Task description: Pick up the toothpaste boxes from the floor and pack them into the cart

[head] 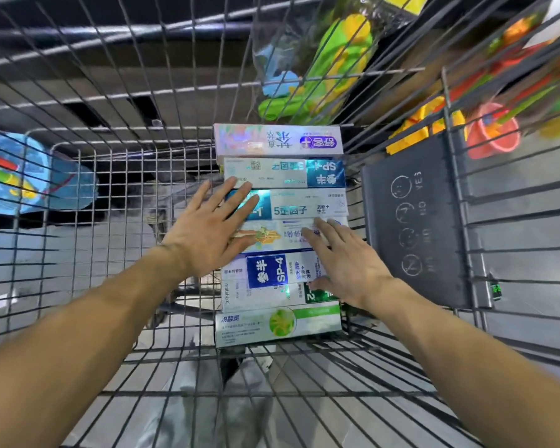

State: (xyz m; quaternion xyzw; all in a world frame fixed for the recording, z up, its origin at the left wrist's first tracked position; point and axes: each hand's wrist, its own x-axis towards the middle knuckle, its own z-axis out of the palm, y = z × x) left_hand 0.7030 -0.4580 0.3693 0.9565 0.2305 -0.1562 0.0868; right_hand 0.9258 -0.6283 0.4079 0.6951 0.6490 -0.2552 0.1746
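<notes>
Packing step: left hand (214,227) and right hand (346,263), fingers spread flat, steadying toothpaste boxes (282,205) in cart (110,176). Next likely: withdraw, check floor for remainder.

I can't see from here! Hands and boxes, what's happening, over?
Left hand and right hand open, flat on toothpaste boxes. Boxes lined up in cart. Nothing blocking.

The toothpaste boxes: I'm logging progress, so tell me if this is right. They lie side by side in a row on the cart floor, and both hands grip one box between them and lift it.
Not quite. The head view shows both hands open, no grip: the left hand and right hand lie flat on the toothpaste boxes, fingers straight. The boxes do lie side by side in the cart.
</notes>
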